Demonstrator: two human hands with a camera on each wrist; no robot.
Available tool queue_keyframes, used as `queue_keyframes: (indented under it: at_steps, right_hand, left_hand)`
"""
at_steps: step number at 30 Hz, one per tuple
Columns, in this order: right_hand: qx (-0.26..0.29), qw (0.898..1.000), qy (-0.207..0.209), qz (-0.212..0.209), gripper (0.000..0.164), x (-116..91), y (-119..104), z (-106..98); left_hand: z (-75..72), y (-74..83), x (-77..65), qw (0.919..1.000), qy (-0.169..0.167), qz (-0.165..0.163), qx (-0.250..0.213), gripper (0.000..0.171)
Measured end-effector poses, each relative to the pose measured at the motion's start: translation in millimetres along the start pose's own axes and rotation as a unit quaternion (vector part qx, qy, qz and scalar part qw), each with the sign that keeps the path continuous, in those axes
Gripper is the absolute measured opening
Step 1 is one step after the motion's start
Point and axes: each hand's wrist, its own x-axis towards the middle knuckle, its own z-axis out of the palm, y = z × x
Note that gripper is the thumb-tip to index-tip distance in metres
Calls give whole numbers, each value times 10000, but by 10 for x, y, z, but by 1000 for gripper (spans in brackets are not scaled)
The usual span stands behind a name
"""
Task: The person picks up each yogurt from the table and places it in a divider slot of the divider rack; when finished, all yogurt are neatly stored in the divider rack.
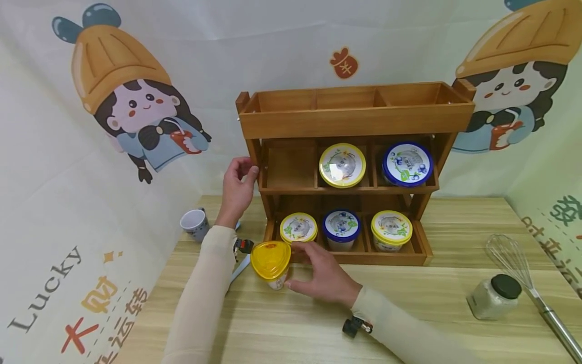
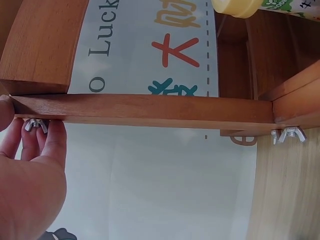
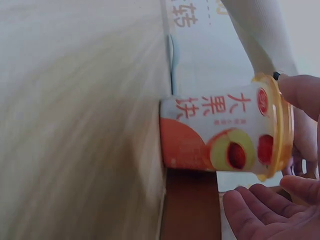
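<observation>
My left hand [image 1: 237, 192] grips the left upright of a wooden three-tier rack [image 1: 356, 119]; in the left wrist view its fingers wrap the bar [image 2: 165, 110] beside a wing nut. On the tabletop, in front of the rack's lower left corner, stands a yellow-lidded fruit cup [image 1: 271, 260] with peach pictures on its side [image 3: 220, 135]. Spread fingers of my right hand [image 1: 325, 273] lie at the cup's right side, not plainly closed round it. Whether a fingertip touches the lid is unclear. Yellow-lidded tubs [image 1: 342, 166] and blue-lidded tubs [image 1: 407, 164] sit in the rack's two lower tiers.
A small patterned mug [image 1: 194, 225] stands left of the rack. A pale blue utensil handle [image 1: 238, 269] lies behind the cup, under my left forearm. At right are a black-lidded jar [image 1: 494, 297] and a wire whisk [image 1: 523, 273]. A printed cloth backs the table.
</observation>
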Motion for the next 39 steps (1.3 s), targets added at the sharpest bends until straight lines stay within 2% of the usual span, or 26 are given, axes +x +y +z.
queue_keyframes:
  at_steps: [6, 12, 22, 27, 39]
  right_hand:
    - [-109, 9995, -285, -10, 100, 56, -31, 123]
    - [-444, 9979, -372, 274, 112, 133, -113, 183]
    - [-467, 9974, -408, 379, 111, 187, -124, 224]
    - [-455, 9971, -418, 455, 111, 140, -121, 174]
    - [-462, 9971, -453, 395, 110, -23, -151, 43]
  left_hand:
    - [-28, -5, 5, 10000, -9, -40, -5, 33]
    - [-32, -7, 10, 10000, -26, -47, 34, 33]
    - [-3, -1, 16, 9999, -73, -95, 110, 33]
    - [-6, -4, 20, 10000, -67, -18, 48, 31]
    - [-20, -14, 11, 9998, -54, -103, 151, 32]
